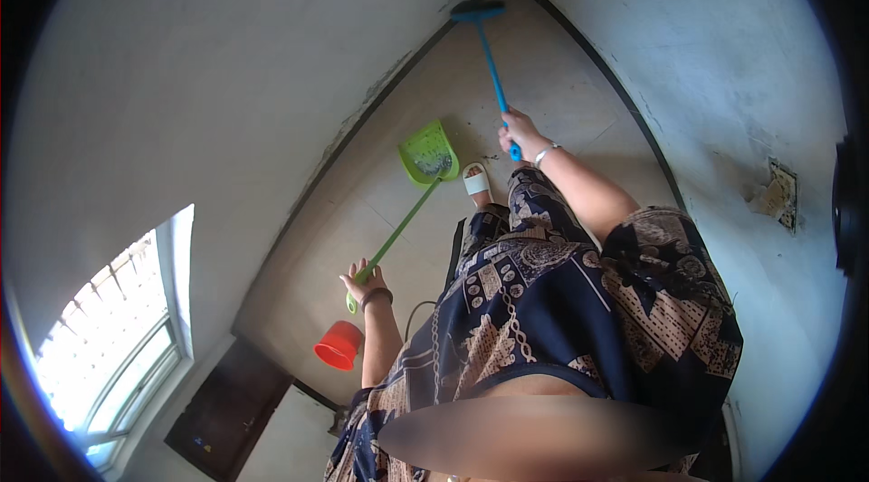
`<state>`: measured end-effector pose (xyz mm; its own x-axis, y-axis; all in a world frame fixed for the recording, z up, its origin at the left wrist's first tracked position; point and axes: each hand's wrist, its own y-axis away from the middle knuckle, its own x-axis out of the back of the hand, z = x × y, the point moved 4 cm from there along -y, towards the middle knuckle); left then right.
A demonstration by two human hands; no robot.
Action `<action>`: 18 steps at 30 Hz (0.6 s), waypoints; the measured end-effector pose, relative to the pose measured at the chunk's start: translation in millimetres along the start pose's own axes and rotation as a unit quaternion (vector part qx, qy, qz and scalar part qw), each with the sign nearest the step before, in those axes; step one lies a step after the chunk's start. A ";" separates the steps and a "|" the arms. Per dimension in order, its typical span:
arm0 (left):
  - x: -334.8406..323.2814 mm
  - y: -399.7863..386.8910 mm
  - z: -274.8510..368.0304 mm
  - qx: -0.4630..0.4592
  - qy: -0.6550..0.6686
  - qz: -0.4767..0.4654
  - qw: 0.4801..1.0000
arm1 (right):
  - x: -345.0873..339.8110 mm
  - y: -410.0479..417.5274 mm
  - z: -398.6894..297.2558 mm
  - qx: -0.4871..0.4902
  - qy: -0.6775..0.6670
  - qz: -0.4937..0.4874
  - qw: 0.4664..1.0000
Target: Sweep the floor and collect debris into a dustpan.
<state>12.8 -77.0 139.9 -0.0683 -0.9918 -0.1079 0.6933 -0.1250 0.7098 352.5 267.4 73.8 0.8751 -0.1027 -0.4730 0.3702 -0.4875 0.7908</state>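
Observation:
A blue-handled broom [494, 71] is gripped near its handle end by my right hand [521, 134]. Its dark bristle head lies against the foot of the left wall, close to the room's corner. My left hand [364, 280] holds the green handle of a long-handled dustpan [429, 153] near its end, with some fingers spread. Grey debris lies in the pan, which rests on the floor left of my slippered foot. Small dark bits are scattered on the floor between the pan and the broom handle.
A red plastic bucket [338, 345] stands on the floor beside my left forearm. Walls with dark skirting [597, 61] meet at the far corner. At the lower left are a barred window [115, 319] and a dark brown cabinet [231, 407]. The right wall has a damaged patch [781, 195].

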 end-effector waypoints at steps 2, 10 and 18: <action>8.2 -8.2 -4.3 0.002 0.006 0.001 1.000 | 23.3 7.9 4.9 -0.036 0.049 0.010 0.998; 30.0 -33.3 -19.4 0.015 0.029 -0.028 0.999 | 153.2 108.1 29.1 -0.117 0.477 0.105 0.865; 30.4 -17.2 -27.5 -0.008 0.030 -0.017 0.999 | 132.7 146.0 -45.0 0.134 0.875 0.097 0.454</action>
<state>18.5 -104.3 105.3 -0.0493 -0.9836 -0.1736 0.7025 -0.1577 0.6940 536.7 221.6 144.0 -0.1235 0.5667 0.8146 0.3864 -0.7287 0.5655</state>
